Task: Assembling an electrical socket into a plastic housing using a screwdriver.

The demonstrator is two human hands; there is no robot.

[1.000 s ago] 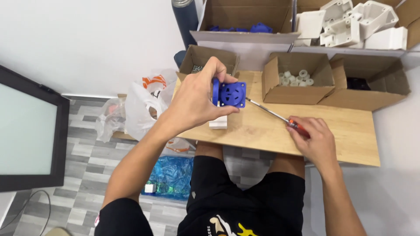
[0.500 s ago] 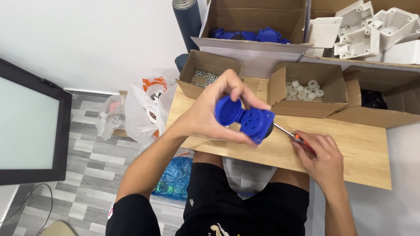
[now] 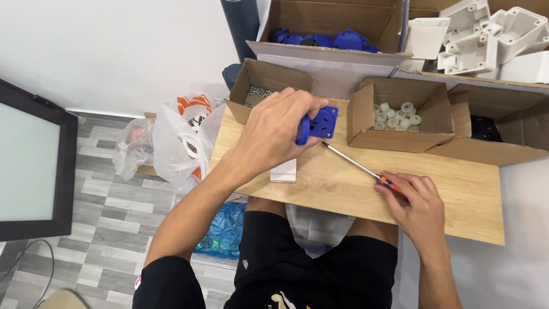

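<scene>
1. Head view: the left hand is clamped around a blue plastic socket, holding it just above the wooden board, in front of the box of screws.
2. The right hand is closed on a screwdriver by its orange handle.
3. The screwdriver's shaft runs diagonally up and left, its tip just below and right of the socket, near but apart; the socket's face is turned towards that tip.
4. A small white block lies on the board under the left wrist.
</scene>
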